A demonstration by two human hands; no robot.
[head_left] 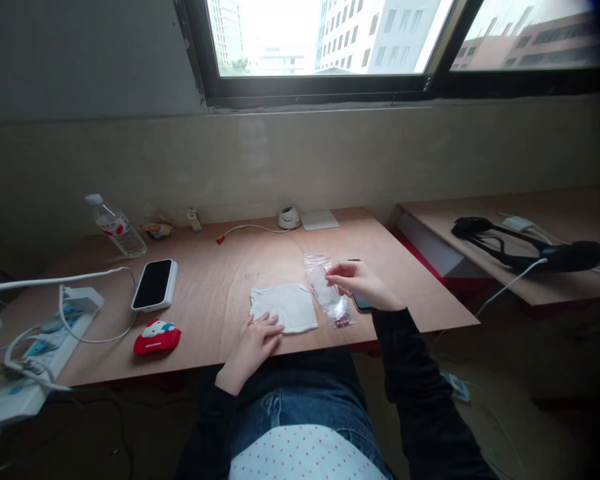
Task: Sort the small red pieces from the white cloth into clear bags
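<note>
A folded white cloth [290,308] lies flat near the table's front edge. My left hand [255,343] rests on its lower left corner, palm down with the fingers stretched out. Right of the cloth is a clear zip bag [325,293], with a few small dark red bead-like pieces [342,323] at its near end. Over the bag's right side, my right hand [355,281] is closed in a pinch; whatever the fingertips hold is too small to make out. A dark phone-like object [363,303] is partly hidden under that hand.
On the left are a red cartoon pouch [157,337], a phone-like device [155,285], a power strip [55,347] with white cables and a water bottle [117,228]. A dome camera [289,217] stands at the back. Black headgear [525,245] lies on the right table.
</note>
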